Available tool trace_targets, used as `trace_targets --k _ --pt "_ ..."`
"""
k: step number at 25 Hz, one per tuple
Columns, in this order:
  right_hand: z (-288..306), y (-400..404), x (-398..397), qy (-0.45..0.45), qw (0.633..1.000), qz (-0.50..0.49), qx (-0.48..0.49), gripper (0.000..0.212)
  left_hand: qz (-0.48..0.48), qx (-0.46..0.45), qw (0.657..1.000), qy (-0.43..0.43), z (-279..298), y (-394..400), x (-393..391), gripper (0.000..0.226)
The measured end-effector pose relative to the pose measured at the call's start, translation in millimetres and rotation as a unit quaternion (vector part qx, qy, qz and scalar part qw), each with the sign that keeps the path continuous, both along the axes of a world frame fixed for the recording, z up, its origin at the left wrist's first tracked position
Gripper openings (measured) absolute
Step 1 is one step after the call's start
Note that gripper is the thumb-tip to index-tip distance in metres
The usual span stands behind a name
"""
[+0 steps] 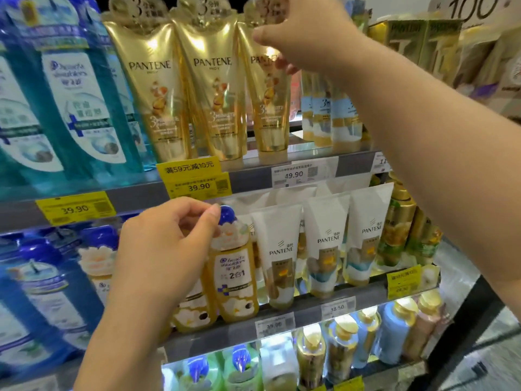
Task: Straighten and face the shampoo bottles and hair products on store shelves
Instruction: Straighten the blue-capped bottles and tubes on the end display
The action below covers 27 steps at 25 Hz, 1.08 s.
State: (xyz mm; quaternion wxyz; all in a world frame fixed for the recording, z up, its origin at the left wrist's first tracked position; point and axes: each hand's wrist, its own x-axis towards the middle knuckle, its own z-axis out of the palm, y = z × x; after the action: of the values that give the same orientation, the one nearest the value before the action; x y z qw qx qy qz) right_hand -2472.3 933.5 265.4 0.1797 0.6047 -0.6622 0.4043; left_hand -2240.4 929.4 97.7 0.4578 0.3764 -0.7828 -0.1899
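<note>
**Both hands on the hair-care shelves**

Your left hand (166, 244) sits low and centre in the frame, fingers curled, thumb and forefinger pinching at the blue cap (227, 215) of a golden shampoo bottle (236, 280) standing upright on the middle shelf (282, 311), just beside the white Pantene tubes (282, 249). Up at the top of the frame, your right hand (307, 38) closes around the upper part of the rightmost gold Pantene tube (270, 108), fingers wrapped behind it, thumb in front. Yellow price tags (197, 177) line the shelf edge.
</note>
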Motion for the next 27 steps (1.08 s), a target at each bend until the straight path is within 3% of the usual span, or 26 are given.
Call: trace_targets --k 5,7,10,15,20,27 --pt "-25.5 30.8 39.4 -0.024 0.991 -0.029 -0.127 0.024 0.023 -0.001 1.000 -0.002 -2.8 -20.1 50.2 0.021" --pt "-44.0 41.9 68.7 -0.033 0.987 0.019 -0.156 0.029 0.029 0.015 0.999 0.000 -5.6 -30.5 76.6 0.021" --pt "-90.5 54.9 119.9 -0.171 0.970 0.121 -0.121 0.020 0.031 0.043 0.999 -0.010 -16.9 -38.3 113.6 0.020" --pt "-167.7 65.5 184.8 -0.330 0.935 0.132 -0.021 0.015 0.007 0.089 0.994 -0.059 -37.9 -39.4 156.8 0.022" --pt "-195.3 87.2 211.9 -0.385 0.919 0.086 0.020 0.010 -0.060 0.110 0.991 -0.051 -48.2 -28.9 164.7 0.019" --pt "-203.9 114.8 227.7 -0.394 0.916 0.073 0.033 0.013 -0.162 0.107 0.981 -0.014 -47.5 -10.5 158.4 0.016"
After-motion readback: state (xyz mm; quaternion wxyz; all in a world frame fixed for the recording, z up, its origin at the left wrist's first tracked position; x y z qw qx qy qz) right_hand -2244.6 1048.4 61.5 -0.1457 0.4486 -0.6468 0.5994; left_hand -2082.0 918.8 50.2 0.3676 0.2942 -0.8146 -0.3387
